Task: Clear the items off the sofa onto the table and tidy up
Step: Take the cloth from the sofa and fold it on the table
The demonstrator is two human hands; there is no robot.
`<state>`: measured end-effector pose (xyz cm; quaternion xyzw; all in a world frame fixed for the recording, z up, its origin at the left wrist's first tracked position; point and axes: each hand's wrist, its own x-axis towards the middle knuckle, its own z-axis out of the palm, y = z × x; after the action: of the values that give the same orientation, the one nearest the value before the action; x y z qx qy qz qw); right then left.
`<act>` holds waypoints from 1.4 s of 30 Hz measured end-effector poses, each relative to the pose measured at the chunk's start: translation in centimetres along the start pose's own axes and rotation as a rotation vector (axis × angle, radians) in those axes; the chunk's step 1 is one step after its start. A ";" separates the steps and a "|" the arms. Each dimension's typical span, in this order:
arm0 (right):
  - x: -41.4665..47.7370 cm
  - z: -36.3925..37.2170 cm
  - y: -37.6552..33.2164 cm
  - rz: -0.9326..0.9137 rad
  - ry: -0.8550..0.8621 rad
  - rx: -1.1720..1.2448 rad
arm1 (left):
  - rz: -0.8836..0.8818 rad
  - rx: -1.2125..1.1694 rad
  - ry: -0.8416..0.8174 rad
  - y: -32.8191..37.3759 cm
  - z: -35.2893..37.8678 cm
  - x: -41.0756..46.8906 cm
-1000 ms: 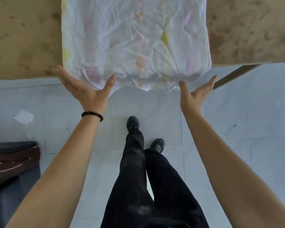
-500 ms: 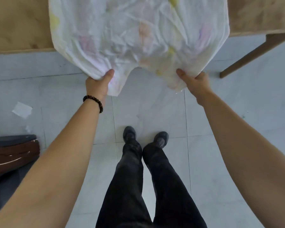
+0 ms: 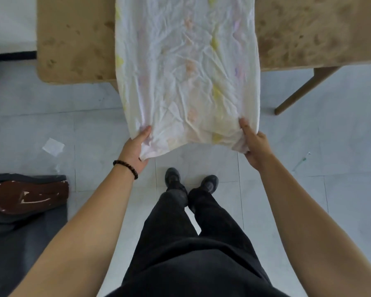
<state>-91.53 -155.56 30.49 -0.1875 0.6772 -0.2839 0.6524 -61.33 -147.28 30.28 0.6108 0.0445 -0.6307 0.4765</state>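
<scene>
A wrinkled white cloth (image 3: 186,67) with faint yellow, pink and purple marks lies across the brown wooden table (image 3: 77,39), and its near end hangs past the table's front edge. My left hand (image 3: 136,147) grips the cloth's near left corner, thumb on top. The near right corner is pinched in my right hand (image 3: 254,145). Both hands hold the near end up in the air above the pale tiled floor, well in front of the table edge.
A slanted table leg (image 3: 302,91) stands at the right. On the floor lie a scrap of white paper (image 3: 53,146) and a small green-tipped object (image 3: 302,160). At lower left a dark grey sofa (image 3: 19,232) carries a brown wooden piece (image 3: 28,197). My legs and shoes (image 3: 191,183) are below.
Both hands went from open at the cloth's edge to gripping its near corners. They have since drawn the near end toward me, off the table edge.
</scene>
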 end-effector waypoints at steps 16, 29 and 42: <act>-7.7 -0.8 -10.4 -0.074 -0.183 0.182 | 0.194 -0.161 0.121 8.6 3.5 -9.7; 4.3 7.5 -23.8 0.038 -0.105 0.344 | 0.104 -0.278 0.215 24.0 12.3 1.6; 16.9 17.6 -28.5 -0.287 0.272 -0.342 | 0.776 1.072 0.291 29.3 18.1 20.2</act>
<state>-78.75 -190.43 35.50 -0.3493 0.7632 -0.2776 0.4673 -51.25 -185.77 33.76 0.8132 -0.4333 -0.2602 0.2886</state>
